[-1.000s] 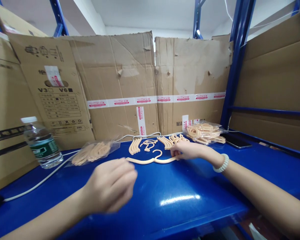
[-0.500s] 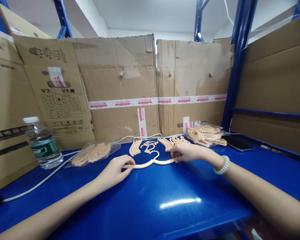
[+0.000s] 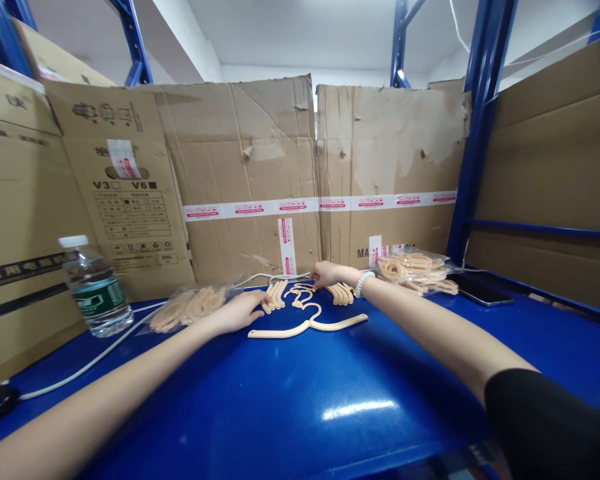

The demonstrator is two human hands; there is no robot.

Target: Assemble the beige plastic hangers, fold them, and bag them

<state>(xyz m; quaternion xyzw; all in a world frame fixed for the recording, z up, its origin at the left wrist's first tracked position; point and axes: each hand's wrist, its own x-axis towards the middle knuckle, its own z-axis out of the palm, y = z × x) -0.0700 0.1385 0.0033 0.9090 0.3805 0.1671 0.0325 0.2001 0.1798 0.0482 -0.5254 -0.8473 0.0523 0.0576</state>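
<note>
A cream-coloured clothes hanger [image 3: 310, 325] lies flat on the blue tabletop [image 3: 260, 413], in front of both hands and touched by neither. It looks like moulded plastic, so I would expect it to be light, fairly stiff and a little slick. The centre, where the two arms meet the hook, is probably its weak point, and I cannot tell whether that joint is locked. Taking it by both arms, just out from the centre, should keep it from folding.

In looks it is plain and smooth: two slim, gently bowed arms spread wide, a small hole near each outer tip, and a rounded open hook rising between them.

The left hand [image 3: 240, 311] has its fingertips at the left row of hanger arms [image 3: 276, 297]; whether its grip is closed on one, I cannot tell. The right hand [image 3: 333, 273] bends its fingers down beside the loose hooks [image 3: 299, 293], its grip too hidden to judge.
</note>
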